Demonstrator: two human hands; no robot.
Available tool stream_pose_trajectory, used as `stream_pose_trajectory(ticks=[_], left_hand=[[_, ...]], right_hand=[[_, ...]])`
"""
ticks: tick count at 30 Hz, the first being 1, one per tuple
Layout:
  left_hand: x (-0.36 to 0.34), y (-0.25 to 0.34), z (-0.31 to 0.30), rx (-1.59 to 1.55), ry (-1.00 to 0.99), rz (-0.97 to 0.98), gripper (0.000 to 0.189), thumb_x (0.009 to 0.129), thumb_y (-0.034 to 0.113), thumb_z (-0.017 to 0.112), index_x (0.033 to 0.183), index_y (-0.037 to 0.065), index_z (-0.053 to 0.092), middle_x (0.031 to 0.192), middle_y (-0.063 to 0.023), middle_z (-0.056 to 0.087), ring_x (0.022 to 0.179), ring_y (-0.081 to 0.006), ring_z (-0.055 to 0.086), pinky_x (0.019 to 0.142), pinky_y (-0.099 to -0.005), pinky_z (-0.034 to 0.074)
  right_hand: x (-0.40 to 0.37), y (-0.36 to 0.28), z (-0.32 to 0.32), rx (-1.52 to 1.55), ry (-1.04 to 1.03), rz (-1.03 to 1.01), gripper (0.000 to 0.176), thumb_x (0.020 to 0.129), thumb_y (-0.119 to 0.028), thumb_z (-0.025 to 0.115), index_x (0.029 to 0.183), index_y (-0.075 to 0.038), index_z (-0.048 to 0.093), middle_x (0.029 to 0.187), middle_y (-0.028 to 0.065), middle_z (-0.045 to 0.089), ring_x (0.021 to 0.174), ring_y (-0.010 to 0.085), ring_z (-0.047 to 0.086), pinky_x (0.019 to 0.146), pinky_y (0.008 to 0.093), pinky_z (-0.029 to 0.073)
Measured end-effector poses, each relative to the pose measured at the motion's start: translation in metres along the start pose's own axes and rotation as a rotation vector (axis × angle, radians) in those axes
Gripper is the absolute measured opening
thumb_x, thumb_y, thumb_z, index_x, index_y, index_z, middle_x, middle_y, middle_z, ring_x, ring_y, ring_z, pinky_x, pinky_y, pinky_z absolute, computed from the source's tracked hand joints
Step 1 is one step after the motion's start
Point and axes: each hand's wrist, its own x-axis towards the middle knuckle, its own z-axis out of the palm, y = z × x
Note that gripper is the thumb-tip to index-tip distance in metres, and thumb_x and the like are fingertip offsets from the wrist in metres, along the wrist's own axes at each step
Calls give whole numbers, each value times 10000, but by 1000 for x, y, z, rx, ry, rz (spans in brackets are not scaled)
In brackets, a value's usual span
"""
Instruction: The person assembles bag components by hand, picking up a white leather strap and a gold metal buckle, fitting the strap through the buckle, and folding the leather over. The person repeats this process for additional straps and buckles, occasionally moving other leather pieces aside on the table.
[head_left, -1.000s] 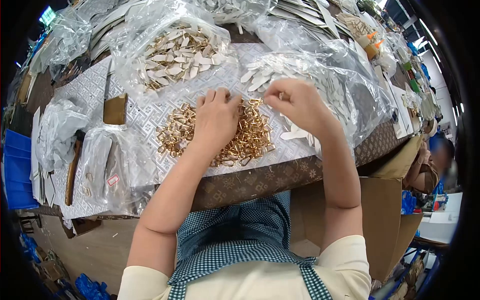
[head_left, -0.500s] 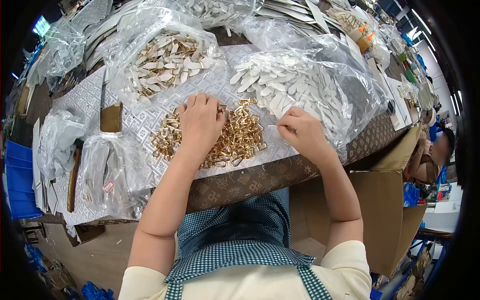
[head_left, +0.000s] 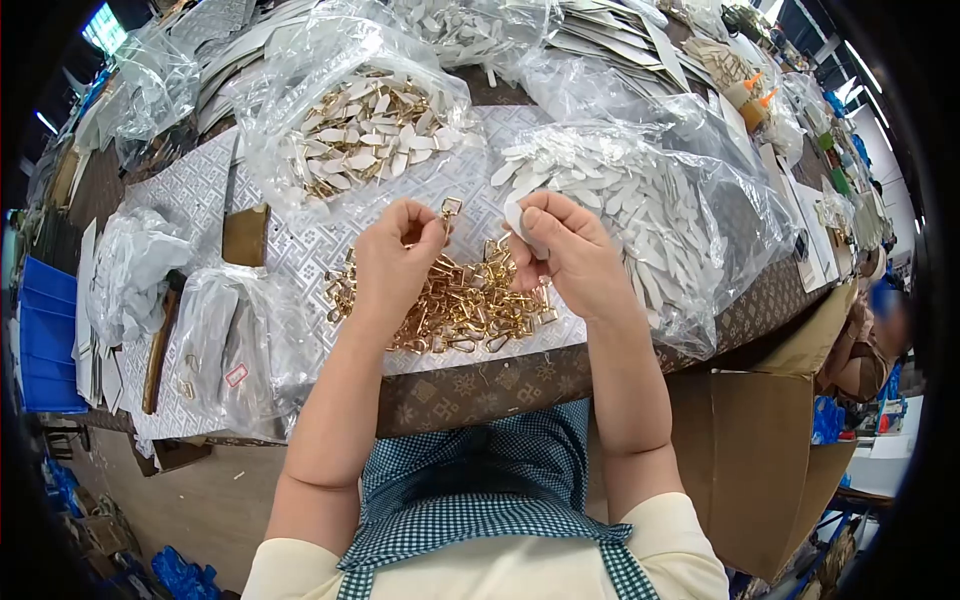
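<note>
Between the fingertips of my left hand (head_left: 400,250) a gold swivel clasp (head_left: 451,207) is pinched, its square loop pointing up. My right hand (head_left: 572,250) grips a small white strap piece (head_left: 515,216) by thumb and forefinger, a short gap away from the clasp. Beneath both hands lies a pile of gold clasps (head_left: 465,310) on the patterned sheet. To the right, a heap of white strap pieces (head_left: 600,190) spreads out of a clear bag. Farther back on the left, an open clear bag holds white pieces joined to gold clasps (head_left: 370,135).
A wooden-handled tool (head_left: 162,345) and a crumpled plastic bag with a red-edged label (head_left: 236,375) lie left. A blue bin (head_left: 48,335) stands at the far left. A cardboard box (head_left: 740,450) is at the right below the table edge. Another person (head_left: 860,370) sits beyond it.
My left hand has risen from the gold pile with a clasp. My right hand has moved left and up from the white heap with a strap piece, so both hands are closer together.
</note>
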Motion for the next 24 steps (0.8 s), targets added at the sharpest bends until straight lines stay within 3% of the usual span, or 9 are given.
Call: stream_pose_trajectory(ticks=[2,3,6,7,12,18,24], left_hand=[[-1,-2,-3,-427,-63,-67,95,933,108,622,946,14,629,880,-65,690,788,-124,659,695,-267,521],[-3,3,-6,-477,-83,-68,138,960,97,589,1053,-1,614,919,-87,692,807,-155,668,721,-264,530],[-6,11,-7,-585,-71,-104,190,950,93,602,1114,-2,617,955,-92,695,818,-154,671,726,-262,527],[-6,11,-9,-564,-92,-117,246,950,89,599,1179,-2,611,974,-98,696,828,-158,675,730,-266,533],[-6,6,-3,-525,-114,-83,273,943,75,602,1205,-2,605,989,-92,698,848,-160,680,744,-271,543],[-13,5,9,-504,-179,8,373,904,4,635,1269,20,555,1000,-17,623,919,-134,654,773,-240,512],[-17,-2,19,-401,-188,123,265,915,56,657,1172,28,599,982,-15,629,882,-115,641,780,-245,511]], right_hand=[[6,4,7,46,-1,-39,246,1006,-226,545,959,2,623,740,35,607,571,96,575,546,243,522],[8,10,5,42,-17,-69,299,1007,-260,551,999,18,660,738,14,568,576,75,532,557,250,532],[9,26,3,28,-20,-117,339,996,-290,574,1079,15,696,724,-32,517,601,39,466,586,234,533],[8,30,5,-13,24,-123,329,990,-282,586,1088,13,693,733,-33,530,607,36,474,594,230,534],[6,39,13,-109,255,-199,207,927,-157,679,1058,3,674,855,3,651,701,33,577,623,222,540],[5,46,18,-117,285,-269,149,926,-111,670,1011,9,642,846,18,649,665,60,597,597,203,494],[8,50,18,-63,275,-290,151,940,-117,653,1014,11,623,811,8,627,640,65,581,582,205,480]])
